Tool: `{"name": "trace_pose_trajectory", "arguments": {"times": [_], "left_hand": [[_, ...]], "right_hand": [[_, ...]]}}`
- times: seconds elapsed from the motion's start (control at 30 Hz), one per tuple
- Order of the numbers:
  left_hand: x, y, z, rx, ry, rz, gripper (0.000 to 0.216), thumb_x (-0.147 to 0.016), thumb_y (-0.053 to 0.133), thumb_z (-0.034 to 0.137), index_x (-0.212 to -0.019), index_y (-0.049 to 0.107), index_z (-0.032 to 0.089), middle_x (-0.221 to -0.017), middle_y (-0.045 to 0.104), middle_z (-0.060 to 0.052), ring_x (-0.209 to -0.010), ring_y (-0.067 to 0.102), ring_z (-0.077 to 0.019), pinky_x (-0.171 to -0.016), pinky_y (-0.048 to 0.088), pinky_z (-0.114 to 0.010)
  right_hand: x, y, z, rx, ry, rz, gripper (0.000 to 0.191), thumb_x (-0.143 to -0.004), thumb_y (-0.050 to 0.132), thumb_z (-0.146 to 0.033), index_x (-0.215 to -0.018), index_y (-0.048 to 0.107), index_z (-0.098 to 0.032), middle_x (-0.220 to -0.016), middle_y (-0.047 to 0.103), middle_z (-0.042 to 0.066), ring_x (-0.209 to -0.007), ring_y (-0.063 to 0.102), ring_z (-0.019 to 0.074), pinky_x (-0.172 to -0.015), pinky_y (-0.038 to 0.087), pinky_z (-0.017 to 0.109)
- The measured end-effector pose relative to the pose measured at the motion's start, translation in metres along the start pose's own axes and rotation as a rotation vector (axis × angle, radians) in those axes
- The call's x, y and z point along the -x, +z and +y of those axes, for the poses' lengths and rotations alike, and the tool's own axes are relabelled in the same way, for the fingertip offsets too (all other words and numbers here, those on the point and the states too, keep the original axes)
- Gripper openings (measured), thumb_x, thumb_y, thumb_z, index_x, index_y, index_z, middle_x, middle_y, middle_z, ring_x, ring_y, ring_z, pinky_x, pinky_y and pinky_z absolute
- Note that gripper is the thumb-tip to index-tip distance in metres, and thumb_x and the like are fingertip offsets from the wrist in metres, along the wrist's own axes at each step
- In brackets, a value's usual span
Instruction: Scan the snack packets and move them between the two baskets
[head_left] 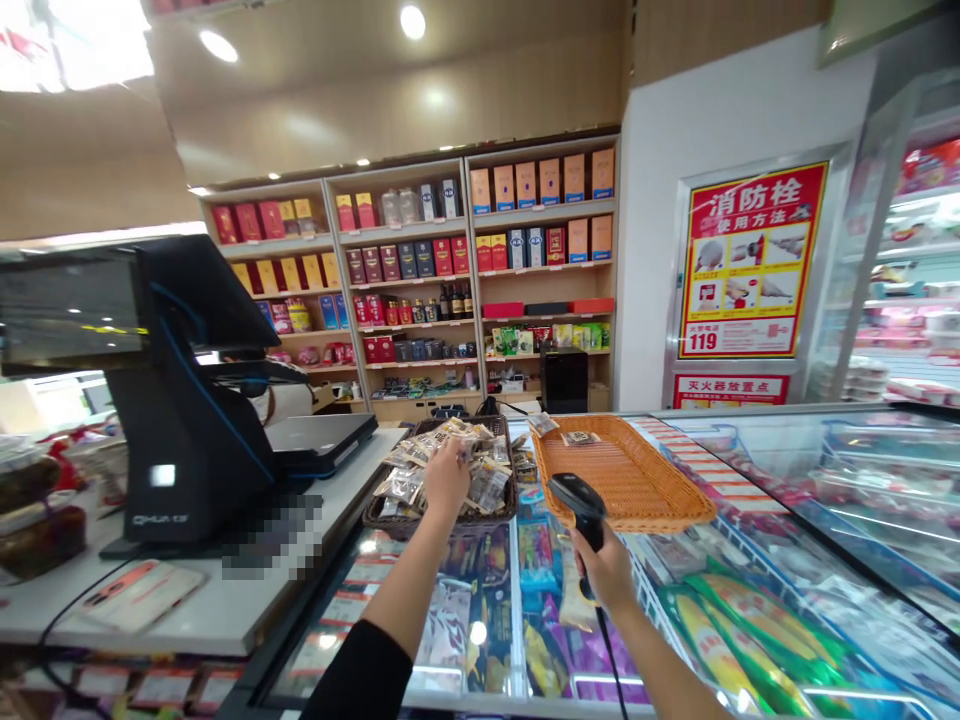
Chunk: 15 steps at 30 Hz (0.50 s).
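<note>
Left hand (445, 478) is grasping a packet in the dark basket (390, 520); right hand (604, 570) is gripping the scanner (576, 500) beside the orange tray (637, 500) (two packets (562, 432) in, most remaining).

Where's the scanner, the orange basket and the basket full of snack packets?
barcode scanner (576, 497), head view, on its black head.
orange basket (637, 518), head view, on its front rim.
dark basket of snack packets (384, 519), head view, on its front-left rim.
</note>
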<state>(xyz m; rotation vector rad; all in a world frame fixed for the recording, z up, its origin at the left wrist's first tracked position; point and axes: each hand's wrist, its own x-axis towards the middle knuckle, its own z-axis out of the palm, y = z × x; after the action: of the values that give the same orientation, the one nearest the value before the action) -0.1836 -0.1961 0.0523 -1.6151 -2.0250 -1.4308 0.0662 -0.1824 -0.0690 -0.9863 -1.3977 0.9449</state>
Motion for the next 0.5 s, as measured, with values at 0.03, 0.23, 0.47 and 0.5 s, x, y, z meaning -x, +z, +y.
{"name": "trace_pose_trajectory", "arguments": {"times": [0.03, 0.23, 0.47, 0.5], "left_hand": [[0.001, 0.003, 0.001, -0.002, 0.037, -0.08, 0.026, -0.073, 0.053, 0.008, -0.088, 0.064, 0.025, -0.106, 0.067, -0.006, -0.113, 0.054, -0.0256, -0.11, 0.025, -0.041], [0.002, 0.032, 0.02, 0.186, 0.319, -0.318, 0.027, -0.072, 0.052, 0.011, -0.089, 0.068, 0.024, -0.119, 0.064, -0.007, -0.12, 0.051, -0.0245, -0.106, 0.033, -0.037], [-0.011, 0.085, 0.054, 0.268, 0.289, -0.472, 0.023, -0.067, 0.056, 0.01, -0.078, 0.069, 0.026, -0.094, 0.07, -0.006, -0.095, 0.063, -0.0239, -0.094, 0.043, -0.034], [-0.015, 0.099, 0.06, 0.267, 0.271, -0.489, 0.023, -0.065, 0.057, 0.01, -0.076, 0.069, 0.025, -0.092, 0.07, -0.006, -0.094, 0.063, -0.0244, -0.094, 0.043, -0.034]], "right_hand": [[0.0, -0.001, -0.001, -0.005, 0.008, 0.009, 0.034, -0.074, 0.059, -0.054, -0.071, 0.05, -0.021, -0.039, 0.049, -0.006, -0.035, 0.049, 0.0153, -0.041, 0.04, 0.025], [-0.004, -0.01, -0.003, -0.067, 0.055, 0.079, 0.035, -0.073, 0.058, -0.054, -0.069, 0.047, -0.022, -0.041, 0.05, -0.006, -0.035, 0.049, 0.0153, -0.04, 0.041, 0.026], [-0.042, -0.06, -0.008, 0.044, 0.067, 0.199, 0.034, -0.072, 0.058, -0.052, -0.06, 0.047, -0.023, -0.038, 0.051, -0.003, -0.033, 0.051, 0.0178, -0.038, 0.04, 0.027], [-0.046, -0.069, -0.008, 0.067, 0.076, 0.216, 0.033, -0.071, 0.059, -0.051, -0.059, 0.046, -0.023, -0.037, 0.05, -0.003, -0.032, 0.051, 0.0179, -0.038, 0.04, 0.027]]}}
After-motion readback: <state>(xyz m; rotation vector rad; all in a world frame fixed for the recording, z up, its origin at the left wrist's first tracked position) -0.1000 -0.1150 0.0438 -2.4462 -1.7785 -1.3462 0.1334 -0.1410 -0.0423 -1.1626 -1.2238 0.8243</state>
